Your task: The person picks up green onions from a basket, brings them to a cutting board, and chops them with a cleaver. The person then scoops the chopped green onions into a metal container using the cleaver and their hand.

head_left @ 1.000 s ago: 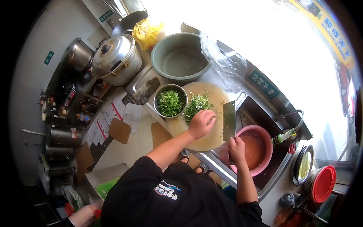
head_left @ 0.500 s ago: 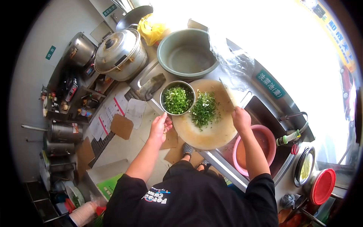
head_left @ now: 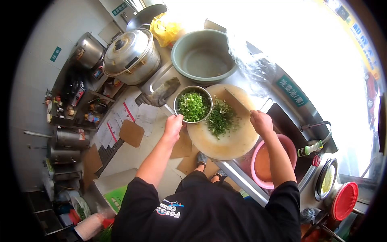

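Observation:
My left hand (head_left: 173, 126) is closed at the near-left rim of a steel bowl (head_left: 175, 105). Chopped scallions (head_left: 193, 107) nearly fill the bowl, which overlaps the left edge of a round, pale chopping board (head_left: 225, 147). In my right hand (head_left: 262, 122) is the handle of a cleaver (head_left: 237, 101). Its blade reaches up and left over the board, at the right of a heap of chopped greens (head_left: 220, 119). Pale bits are scattered on top of that heap.
Behind the board stands a big grey-green basin (head_left: 177, 66). A lidded pot (head_left: 129, 52) is at its left, and crumpled clear plastic (head_left: 252, 64) hangs at its right. A pink basin (head_left: 291, 153) with brownish liquid sits in the sink (head_left: 282, 117). A hose nozzle (head_left: 309, 149) lies at the right.
My left hand has moved up to the bowl's rim and its fingers have closed. The cleaver has turned and swung left, its blade now closer to the greens.

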The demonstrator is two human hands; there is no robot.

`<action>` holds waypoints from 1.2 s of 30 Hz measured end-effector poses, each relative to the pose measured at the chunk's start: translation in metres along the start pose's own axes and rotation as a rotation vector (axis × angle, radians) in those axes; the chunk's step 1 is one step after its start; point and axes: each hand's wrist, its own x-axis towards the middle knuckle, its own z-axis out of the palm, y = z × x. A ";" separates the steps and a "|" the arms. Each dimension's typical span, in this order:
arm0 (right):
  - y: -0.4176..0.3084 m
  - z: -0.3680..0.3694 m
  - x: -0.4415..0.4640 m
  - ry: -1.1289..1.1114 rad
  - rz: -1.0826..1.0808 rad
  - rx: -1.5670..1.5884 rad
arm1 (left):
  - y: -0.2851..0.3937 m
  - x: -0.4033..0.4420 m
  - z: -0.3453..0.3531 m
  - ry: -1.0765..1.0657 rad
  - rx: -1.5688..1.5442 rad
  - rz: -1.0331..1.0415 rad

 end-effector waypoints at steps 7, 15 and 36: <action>-0.022 0.003 0.046 -0.107 -0.083 0.024 | 0.029 -0.044 -0.033 0.052 -0.042 0.057; -0.027 0.001 0.025 -0.180 -0.436 0.069 | 0.061 -0.066 -0.064 0.068 -0.055 0.116; -0.067 0.000 -0.121 0.140 0.138 -0.028 | 0.105 -0.022 0.143 -0.439 -0.060 0.031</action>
